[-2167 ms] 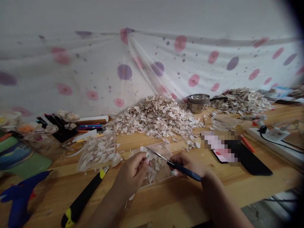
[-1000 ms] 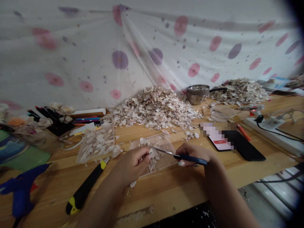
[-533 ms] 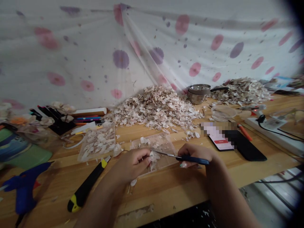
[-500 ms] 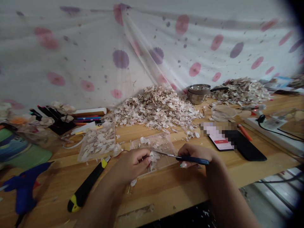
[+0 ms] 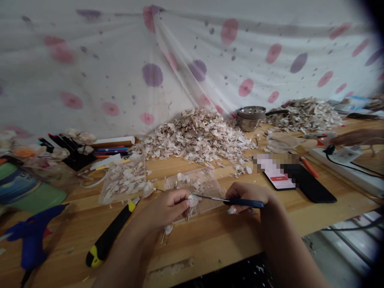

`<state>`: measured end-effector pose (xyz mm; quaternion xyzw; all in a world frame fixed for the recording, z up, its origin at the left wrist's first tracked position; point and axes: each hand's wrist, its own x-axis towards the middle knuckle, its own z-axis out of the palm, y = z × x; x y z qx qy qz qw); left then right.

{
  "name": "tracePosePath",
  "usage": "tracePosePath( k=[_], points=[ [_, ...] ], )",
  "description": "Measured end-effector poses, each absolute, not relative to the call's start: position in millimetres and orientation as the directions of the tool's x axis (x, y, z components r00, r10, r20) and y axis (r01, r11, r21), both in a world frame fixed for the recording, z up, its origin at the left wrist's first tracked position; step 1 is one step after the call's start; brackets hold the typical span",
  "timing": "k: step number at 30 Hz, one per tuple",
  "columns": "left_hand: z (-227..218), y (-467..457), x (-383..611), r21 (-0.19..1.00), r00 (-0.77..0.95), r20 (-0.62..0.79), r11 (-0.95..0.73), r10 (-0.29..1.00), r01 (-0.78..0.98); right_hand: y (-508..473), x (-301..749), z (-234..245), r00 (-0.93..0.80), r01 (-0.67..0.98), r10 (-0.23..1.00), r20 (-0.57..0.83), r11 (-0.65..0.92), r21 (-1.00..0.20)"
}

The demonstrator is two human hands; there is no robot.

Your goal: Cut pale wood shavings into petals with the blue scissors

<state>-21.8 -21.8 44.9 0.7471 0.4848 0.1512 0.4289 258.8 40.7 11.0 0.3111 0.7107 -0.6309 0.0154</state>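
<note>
My left hand (image 5: pixel 167 208) pinches a small pale flake (image 5: pixel 191 200) over a clear plastic tray (image 5: pixel 210 188) of similar flakes. My right hand (image 5: pixel 245 197) is closed around a blue-handled tool (image 5: pixel 244 203) whose thin metal tip reaches left to the flake. Both hands hover just above the wooden table (image 5: pixel 228 236) near its front edge.
A second clear tray of flakes (image 5: pixel 124 180), a black-and-yellow utility knife (image 5: pixel 109 234) and a blue glue gun (image 5: pixel 28 242) lie left. Big flake heaps (image 5: pixel 198 138), metal bowls (image 5: pixel 250 118), a phone (image 5: pixel 295 182) and a power strip (image 5: pixel 345 170) lie behind and right. Another person's hand (image 5: pixel 357 138) shows far right.
My hands have dropped slightly toward the table's front edge, and the tool tip stays at the flake. Another person's hand has come into view at far right.
</note>
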Motion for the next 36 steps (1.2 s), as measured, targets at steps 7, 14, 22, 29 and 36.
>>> tracePosePath(
  k=[7,14,22,29,36],
  points=[
    [43,-20,-22,0.802,0.488,-0.198,-0.146,0.850,0.580,39,258,15,-0.788,0.499,0.446,-0.425,0.057,-0.865],
    [39,-18,-24,0.832,0.492,-0.217,-0.104,0.843,0.545,41,259,14,-0.792,0.498,0.448,-0.414,0.084,-0.863],
    [36,-18,-24,0.847,0.483,-0.219,-0.080,0.848,0.525,41,252,9,-0.775,0.410,0.538,-0.333,0.026,-0.912],
    [29,-21,-13,0.970,0.575,-0.212,0.098,0.790,0.224,34,212,-2,-0.619,0.044,0.786,0.016,0.055,-0.998],
    [5,-16,-5,0.964,0.614,-0.220,0.264,0.759,0.018,23,201,-2,-0.749,0.071,0.661,-0.050,0.005,-0.997]
  ],
)
